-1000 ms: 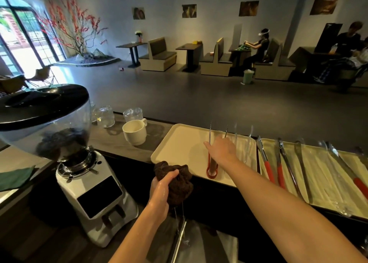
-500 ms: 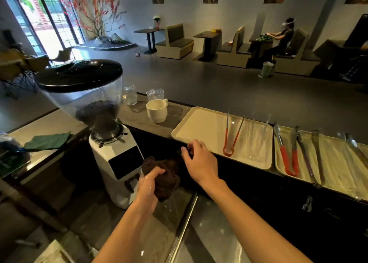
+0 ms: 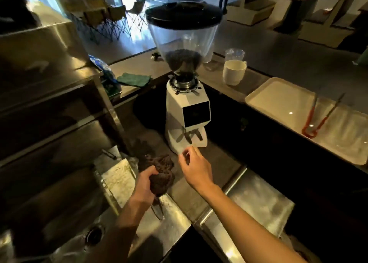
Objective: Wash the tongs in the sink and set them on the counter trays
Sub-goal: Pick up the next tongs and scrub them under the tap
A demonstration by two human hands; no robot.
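Observation:
My left hand (image 3: 144, 185) grips a dark brown scrubbing cloth (image 3: 162, 176) above the steel rim of the sink (image 3: 111, 241), whose drain shows at the lower left. My right hand (image 3: 196, 167) hovers empty with its fingers apart, just in front of the coffee grinder's base. A pair of tongs with red handles (image 3: 316, 119) lies on the cream tray (image 3: 278, 97) on the counter at the right, well away from both hands.
A white coffee grinder (image 3: 187, 107) with a clear bean hopper stands straight ahead. A white mug (image 3: 234, 72) and a glass sit behind it. A green cloth (image 3: 134, 79) lies at the left. Steel shelving (image 3: 49, 103) fills the left side.
My right hand has let go of the red-handled tongs on the tray and drawn back toward the grinder. The view has swung left and down to the sink. My left hand still holds the cloth.

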